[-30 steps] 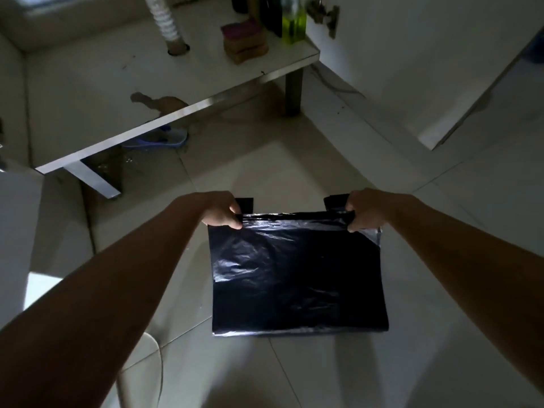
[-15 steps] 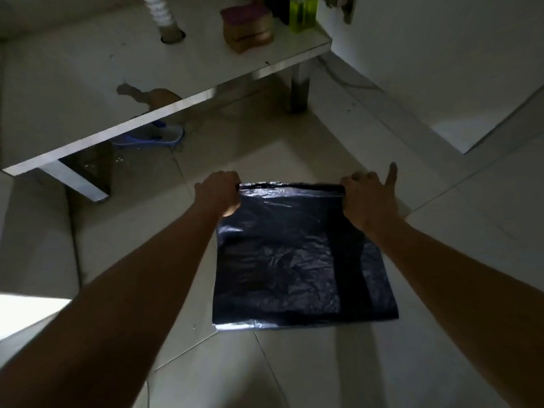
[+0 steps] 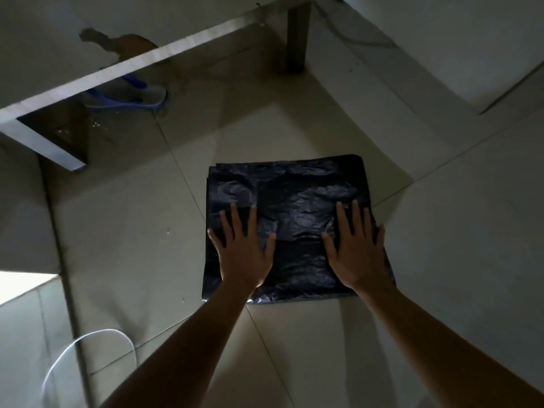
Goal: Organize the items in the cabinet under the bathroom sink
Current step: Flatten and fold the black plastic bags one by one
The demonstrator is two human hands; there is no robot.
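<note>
A black plastic bag (image 3: 297, 201) lies folded flat in a rough square on the pale floor tiles. My left hand (image 3: 243, 245) presses on its left half with fingers straight and spread. My right hand (image 3: 356, 245) lies flat on its right half in the same way, the little finger reaching the bag's right edge. Both palms cover the near part of the bag; its far edge is free.
The cabinet's white floor board (image 3: 132, 66) with a dark stain stands on metal legs (image 3: 297, 36) at the back. A blue slipper (image 3: 129, 98) lies under it. An open white door (image 3: 441, 39) is at the right. A white cable (image 3: 88, 343) loops at the lower left.
Both hands let go of the bag's far edge after folding it forward, then moved toward me and now lie flat on the folded bag. The camera has tilted down.
</note>
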